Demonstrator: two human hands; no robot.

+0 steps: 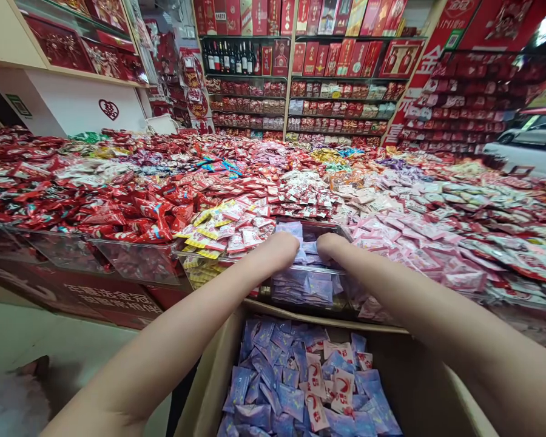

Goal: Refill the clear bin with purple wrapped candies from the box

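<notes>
Both my arms reach forward into a clear plastic bin (pixel 282 273) partly filled with purple candy packets (pixel 316 288). My left hand (pixel 289 245) is bent down inside the bin's left side, and my right hand (pixel 328 244) dips in on the right, a small gap between them. The fingers of both are hidden behind the wrists, so I cannot tell whether they grip any packets. Below my arms stands an open cardboard box (pixel 209 370), holding many purple packets (pixel 255 394) and several pink-and-red ones (pixel 343 388).
Yellow-and-white packets (pixel 227 227) fill the neighbouring bin on the left, pink packets (pixel 418 249) the one on the right. Red packets (pixel 136 212) lie farther left. Shelves of red gift boxes (pixel 346 57) and bottles (pixel 230 57) line the back wall.
</notes>
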